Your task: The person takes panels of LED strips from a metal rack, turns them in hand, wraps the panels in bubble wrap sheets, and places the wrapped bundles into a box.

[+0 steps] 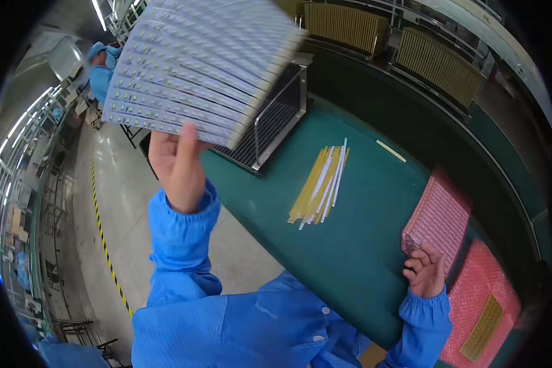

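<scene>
My left hand (181,165) is raised and closed on the lower edge of a white LED board panel (190,67), made of many narrow strips side by side with small yellowish LEDs. The panel's upper part is blurred by motion. My right hand (427,270) is at the near edge of a pink bubble-wrap packet (438,214). Its fingers are loosely curled and apart, with nothing visible inside them; whether they press on the packet is unclear. The packet's far end is blurred. Between my hands, a loose bundle of yellow and white strips (322,184) lies on the green table (368,257).
Behind the panel stands a dark slotted rack (273,116) with a metal frame. A larger pink bubble-wrap package (481,300) lies at right, a yellow board on it. One thin strip (391,151) lies farther back. Yellowish ribbed racks (438,64) line the back; a co-worker (101,70) is far left.
</scene>
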A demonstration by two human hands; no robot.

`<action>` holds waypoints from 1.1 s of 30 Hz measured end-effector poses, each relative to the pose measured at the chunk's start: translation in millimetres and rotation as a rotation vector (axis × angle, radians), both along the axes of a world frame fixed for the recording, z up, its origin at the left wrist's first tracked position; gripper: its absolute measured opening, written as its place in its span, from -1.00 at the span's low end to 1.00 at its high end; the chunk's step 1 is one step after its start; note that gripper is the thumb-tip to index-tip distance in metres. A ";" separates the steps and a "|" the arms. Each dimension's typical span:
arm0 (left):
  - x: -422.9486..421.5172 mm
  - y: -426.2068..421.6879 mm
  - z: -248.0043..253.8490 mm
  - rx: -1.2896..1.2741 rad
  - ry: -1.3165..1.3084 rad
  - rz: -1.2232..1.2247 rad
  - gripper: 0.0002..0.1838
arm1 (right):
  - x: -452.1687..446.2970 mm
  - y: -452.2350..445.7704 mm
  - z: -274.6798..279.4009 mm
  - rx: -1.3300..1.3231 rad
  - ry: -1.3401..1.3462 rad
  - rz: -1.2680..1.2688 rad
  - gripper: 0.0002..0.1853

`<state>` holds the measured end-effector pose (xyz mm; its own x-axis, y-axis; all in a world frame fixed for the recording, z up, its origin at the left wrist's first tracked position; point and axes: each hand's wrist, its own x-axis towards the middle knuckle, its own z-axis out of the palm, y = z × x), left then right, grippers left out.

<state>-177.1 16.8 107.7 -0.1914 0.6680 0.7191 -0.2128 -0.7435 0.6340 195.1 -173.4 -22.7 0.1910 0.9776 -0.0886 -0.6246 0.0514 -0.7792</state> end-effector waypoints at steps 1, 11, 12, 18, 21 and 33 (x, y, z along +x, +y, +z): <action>-15.6 14.9 -4.9 0.003 0.001 0.007 -0.70 | -0.8 4.3 0.0 0.003 0.001 0.007 -0.45; -39.4 91.2 -101.4 -0.477 0.343 0.005 -0.70 | 0.9 6.5 -5.9 -0.033 -0.048 0.004 -0.49; -33.6 92.8 -106.3 -0.476 0.295 -0.023 -0.70 | 0.8 6.3 -5.8 -0.034 -0.042 0.005 -0.50; -26.5 96.2 -112.5 -0.441 0.306 -0.053 -0.69 | -0.7 6.9 -4.7 -0.052 -0.053 0.009 -0.52; -29.2 93.3 -107.7 -0.497 0.391 -0.089 -0.65 | -1.5 7.0 -3.4 -0.071 -0.082 0.008 -0.53; 6.9 152.8 31.8 -0.275 1.591 0.719 -0.61 | -10.3 10.9 -10.2 -0.140 -0.175 0.100 -0.52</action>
<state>-170.3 169.6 139.6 0.2344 0.8966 0.3757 0.9681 -0.2503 -0.0067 184.8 -162.6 -33.0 0.1177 0.9730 -0.1984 -0.4761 -0.1200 -0.8712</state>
